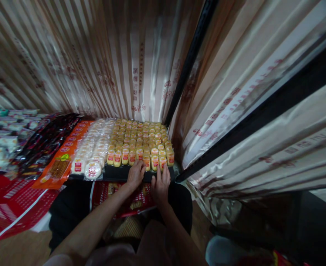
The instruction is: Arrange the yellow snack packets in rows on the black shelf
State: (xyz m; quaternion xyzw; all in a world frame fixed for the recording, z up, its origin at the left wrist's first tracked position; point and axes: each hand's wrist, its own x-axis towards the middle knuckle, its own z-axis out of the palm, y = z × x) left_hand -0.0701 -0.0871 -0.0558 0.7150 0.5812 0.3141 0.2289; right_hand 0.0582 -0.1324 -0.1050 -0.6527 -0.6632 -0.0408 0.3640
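Note:
Rows of small yellow snack packs with red-and-white labels stand on a black shelf edge in front of me. My left hand is at the front row, its fingers curled together against the packs. What lies under those fingertips is hidden. Just to its right, my right hand reaches up with fingers stretched out and slightly apart, the tips touching the front packs near the row's right end. White round packaged snacks lie left of the yellow ones.
Further left are an orange snack bag, dark glossy packets and white packets. A red basket with packets sits below the shelf edge, another red basket at left. Printed curtains and black poles stand behind and right.

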